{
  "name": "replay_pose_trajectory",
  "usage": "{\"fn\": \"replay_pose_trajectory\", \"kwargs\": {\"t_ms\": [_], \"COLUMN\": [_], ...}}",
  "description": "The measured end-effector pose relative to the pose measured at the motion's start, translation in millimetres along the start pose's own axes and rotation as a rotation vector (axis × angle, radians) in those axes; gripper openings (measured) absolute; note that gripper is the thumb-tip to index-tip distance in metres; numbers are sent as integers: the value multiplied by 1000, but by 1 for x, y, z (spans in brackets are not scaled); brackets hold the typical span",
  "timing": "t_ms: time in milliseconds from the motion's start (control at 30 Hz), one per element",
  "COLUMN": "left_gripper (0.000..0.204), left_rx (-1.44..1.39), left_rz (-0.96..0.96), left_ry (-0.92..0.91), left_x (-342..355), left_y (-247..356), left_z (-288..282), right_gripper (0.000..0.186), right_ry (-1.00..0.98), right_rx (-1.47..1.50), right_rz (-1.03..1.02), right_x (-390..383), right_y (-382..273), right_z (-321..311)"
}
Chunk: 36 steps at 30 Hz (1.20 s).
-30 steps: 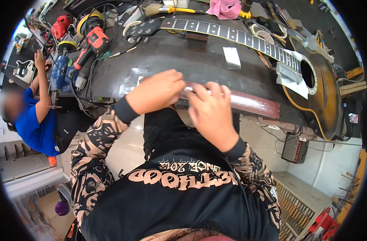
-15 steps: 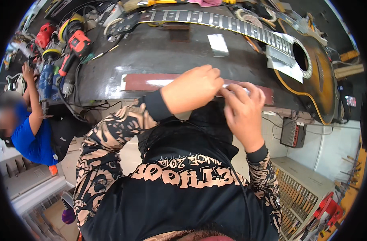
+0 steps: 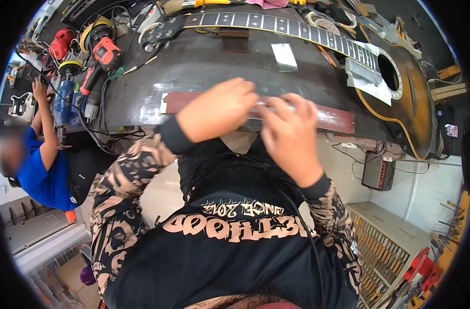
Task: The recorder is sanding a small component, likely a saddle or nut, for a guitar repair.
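A long reddish-brown strip, apparently sandpaper (image 3: 335,119), lies flat along the near edge of the dark workbench (image 3: 193,67). Over its middle, my left hand (image 3: 219,109) is closed, fingertips bent down toward the strip. Close beside it, my right hand (image 3: 291,134) has its fingers curled and pinched together. Whatever sits between the fingertips is small and mostly covered; I cannot make it out. Beyond the hands lies a sunburst acoustic guitar (image 3: 415,103), its neck (image 3: 276,24) running left across the bench on a brown block (image 3: 235,41).
Power tools, including a red drill-like tool (image 3: 106,54) and a blue one (image 3: 64,103), crowd the left. A shiny toothed sheet (image 3: 285,57) lies mid-bench. White paper (image 3: 369,85) covers part of the guitar top. A person in a blue shirt (image 3: 44,172) works at far left.
Both my hands have slid left along the strip, staying close together. The strip and guitar keep their places on the bench, the whole view having shifted slightly.
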<state>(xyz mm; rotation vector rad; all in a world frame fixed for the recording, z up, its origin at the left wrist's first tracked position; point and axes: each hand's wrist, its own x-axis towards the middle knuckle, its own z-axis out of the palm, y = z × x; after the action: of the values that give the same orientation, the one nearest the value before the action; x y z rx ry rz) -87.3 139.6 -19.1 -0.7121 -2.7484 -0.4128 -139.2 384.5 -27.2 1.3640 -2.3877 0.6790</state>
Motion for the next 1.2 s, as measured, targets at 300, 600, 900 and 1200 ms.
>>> {"fn": "replay_pose_trajectory", "kwargs": {"t_ms": [300, 600, 900, 1200], "left_gripper": [9, 30, 20, 31], "left_rx": [76, -2, -330, -521], "left_rz": [75, -96, -258, -211], "left_ry": [115, -33, 360, 675], "left_x": [99, -94, -100, -77], "left_y": [52, -44, 9, 54], "left_z": [70, -53, -57, 2], "right_gripper": [39, 34, 29, 28], "right_ry": [-17, 54, 131, 266], "right_rx": [-163, 105, 621, 576], "right_rz": [101, -200, -36, -164], "right_x": [-49, 48, 51, 30], "right_y": [74, -69, -70, -55], "right_z": [-54, 61, 30, 4]}}
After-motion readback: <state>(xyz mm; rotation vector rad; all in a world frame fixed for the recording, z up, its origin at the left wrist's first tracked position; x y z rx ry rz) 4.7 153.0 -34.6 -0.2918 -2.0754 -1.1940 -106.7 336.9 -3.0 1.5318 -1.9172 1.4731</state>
